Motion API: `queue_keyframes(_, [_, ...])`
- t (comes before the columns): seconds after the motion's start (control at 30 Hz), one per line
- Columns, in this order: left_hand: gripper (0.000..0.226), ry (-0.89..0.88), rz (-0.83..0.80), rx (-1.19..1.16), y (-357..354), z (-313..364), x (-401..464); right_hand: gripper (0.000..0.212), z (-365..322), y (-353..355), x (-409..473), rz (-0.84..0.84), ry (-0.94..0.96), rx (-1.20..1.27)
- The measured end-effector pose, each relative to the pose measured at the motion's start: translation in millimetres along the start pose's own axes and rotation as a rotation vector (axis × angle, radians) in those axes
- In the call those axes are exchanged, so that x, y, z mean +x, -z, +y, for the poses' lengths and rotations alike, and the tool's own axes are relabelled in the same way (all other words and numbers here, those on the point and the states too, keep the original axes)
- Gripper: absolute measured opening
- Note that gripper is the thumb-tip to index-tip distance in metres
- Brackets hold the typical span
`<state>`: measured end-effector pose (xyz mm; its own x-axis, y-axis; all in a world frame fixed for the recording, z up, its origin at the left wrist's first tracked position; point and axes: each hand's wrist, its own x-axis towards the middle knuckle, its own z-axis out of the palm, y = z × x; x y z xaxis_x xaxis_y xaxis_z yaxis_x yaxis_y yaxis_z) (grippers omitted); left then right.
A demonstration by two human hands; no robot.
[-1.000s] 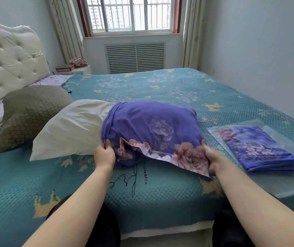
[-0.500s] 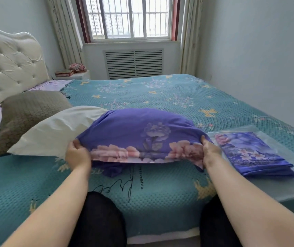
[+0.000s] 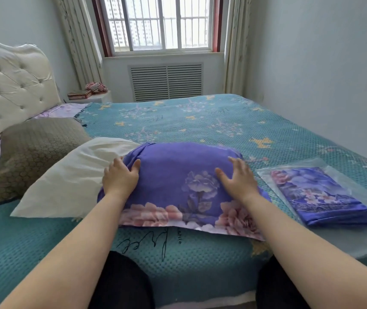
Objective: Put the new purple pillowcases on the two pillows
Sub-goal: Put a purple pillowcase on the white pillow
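Note:
A white pillow (image 3: 66,181) lies on the bed with a purple flowered pillowcase (image 3: 178,188) pulled over its right half. The bunched rim of the case crosses the pillow's middle. My left hand (image 3: 120,177) rests at that rim, fingers on the white pillow and thumb on the purple cloth. My right hand (image 3: 238,179) lies flat on top of the covered part, fingers spread. A second purple pillowcase (image 3: 320,197) sits folded in a clear plastic bag at the right. A brown patterned pillow (image 3: 33,152) lies behind, near the headboard.
The bed carries a teal cover (image 3: 200,126). A white tufted headboard (image 3: 11,85) stands at the left. A small bedside table (image 3: 89,97) with a few items sits by the window. A wall runs close along the right side.
Both hands let go of the case's front edge and moved up onto the top of the pillow. The case's flowered front edge now lies flat on the bed.

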<state>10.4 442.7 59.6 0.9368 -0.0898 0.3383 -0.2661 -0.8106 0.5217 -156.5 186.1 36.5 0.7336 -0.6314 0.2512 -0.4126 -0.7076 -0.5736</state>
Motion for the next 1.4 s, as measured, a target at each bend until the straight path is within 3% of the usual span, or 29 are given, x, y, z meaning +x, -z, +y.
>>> queue_keyframes(0.13, [0.066, -0.027, -0.139, -0.023, -10.6, 4.2, 14.3, 0.059, -26.7, -25.0, -10.6, -0.204, 0.237, -0.177])
queue_keyframes(0.4, [0.064, 0.043, -0.334, -0.303, -20.6, 40.2, 58.3, 0.052, -68.7, -38.5, -9.0, -0.215, 0.402, -0.142])
queue_keyframes(0.43, [0.057, 0.027, -0.333, -0.360, -20.3, 45.6, 61.3, 0.049, -75.4, -40.2, -9.0, -0.203, 0.406, -0.116])
queue_keyframes(0.5, [0.032, -0.006, -0.178, -0.415, -12.5, 40.9, 70.9, 0.041, -87.3, -41.9, -9.1, -0.188, 0.411, -0.089])
queue_keyframes(0.6, [0.020, 0.152, 0.097, -0.316, 4.0, -12.3, 88.7, 0.034, -94.4, -41.6, -7.8, -0.195, 0.358, -0.143])
queue_keyframes(0.67, [0.024, 0.238, 0.053, -0.190, 4.7, -51.2, 91.3, 0.035, -96.5, -43.5, -8.4, -0.222, 0.357, -0.200])
queue_keyframes(0.83, [0.024, 0.194, -0.077, -0.088, -9.2, -73.2, 96.9, 0.028, -115.9, -42.7, 4.1, -0.151, 0.408, -0.217])
queue_keyframes(0.93, [0.025, 0.222, -0.045, -0.101, -8.7, -84.3, 100.0, 0.034, -126.5, -39.7, 36.8, -0.095, 0.462, -0.159])
queue_keyframes(1.03, [0.026, 0.255, 0.000, -0.072, 5.6, -103.1, 101.3, 0.047, -144.7, -34.0, 66.3, -0.199, 0.435, -0.346])
queue_keyframes(1.2, [0.029, 0.250, -0.045, 0.133, 34.2, -141.9, 103.2, 0.089, -198.5, -33.2, 96.1, -0.293, 0.460, -0.567])
queue_keyframes(1.33, [0.034, 0.312, -0.138, 0.251, 45.5, -144.9, 93.7, 0.098, -219.8, -33.8, 100.7, -0.640, 0.355, -0.697])
queue_keyframes(1.4, [0.031, 0.275, -0.070, 0.228, 52.6, -142.3, 90.9, 0.095, -200.7, -38.5, 91.4, -0.779, 0.331, -0.668])
